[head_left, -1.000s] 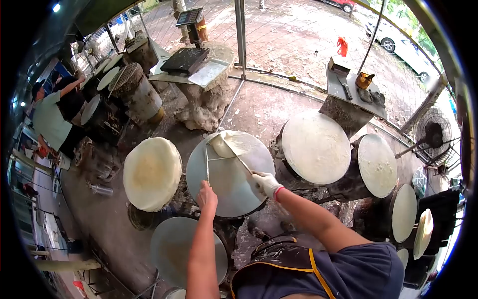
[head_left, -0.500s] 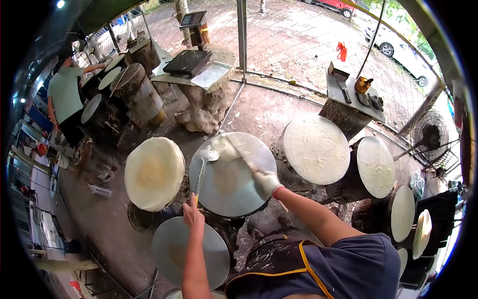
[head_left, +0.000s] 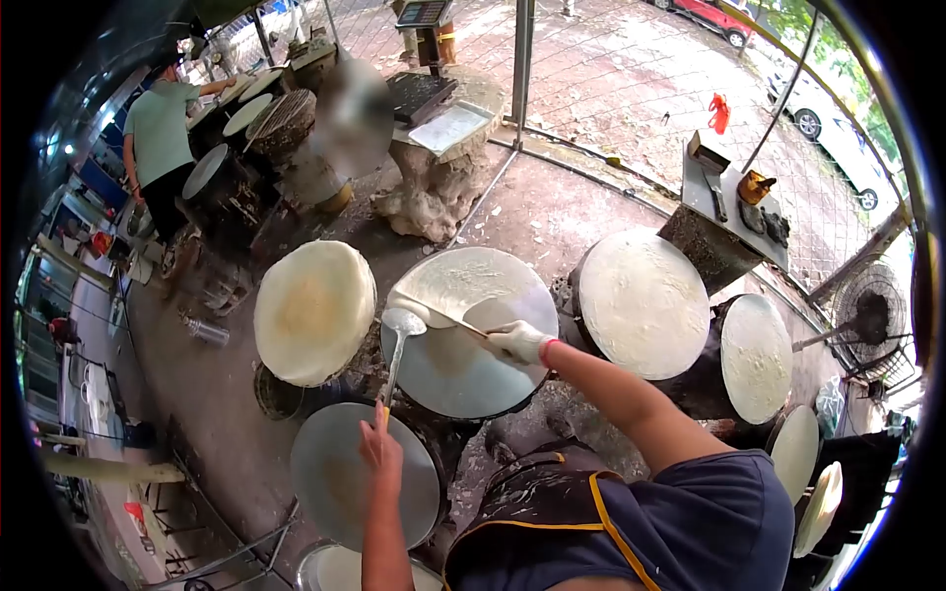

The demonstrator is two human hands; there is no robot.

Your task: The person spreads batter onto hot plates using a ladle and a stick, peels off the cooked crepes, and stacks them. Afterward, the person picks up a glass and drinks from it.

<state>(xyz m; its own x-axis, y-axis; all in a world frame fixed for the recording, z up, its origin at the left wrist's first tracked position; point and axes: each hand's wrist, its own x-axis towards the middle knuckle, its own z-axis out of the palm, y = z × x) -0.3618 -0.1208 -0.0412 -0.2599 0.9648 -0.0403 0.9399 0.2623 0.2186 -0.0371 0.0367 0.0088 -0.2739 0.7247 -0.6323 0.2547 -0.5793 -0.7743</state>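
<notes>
Well beyond the griddle, to its left, a person in a pale shirt stood with one arm stretched towards some round tops. Just left of the griddle sat a pale round stack, browned in the middle. On my side of the griddle, a little to its left, was a bare plate with a dull brown patch.

My left hand was at the near left of the griddle, fingers closed round the handle of a ladle. Its bowl was over the griddle's left part, at the edge of the batter; whether it touched, I couldn't tell. The batter covered much of the griddle's far half, thicker at the left, with bare metal towards me. A scraper slanted across the griddle along the batter's near edge, and my gloved right hand gripped its end over the griddle's right part.

Right of the griddle stood a batter-coated top, then a smaller one, and well beyond them to the right, a fan.
</notes>
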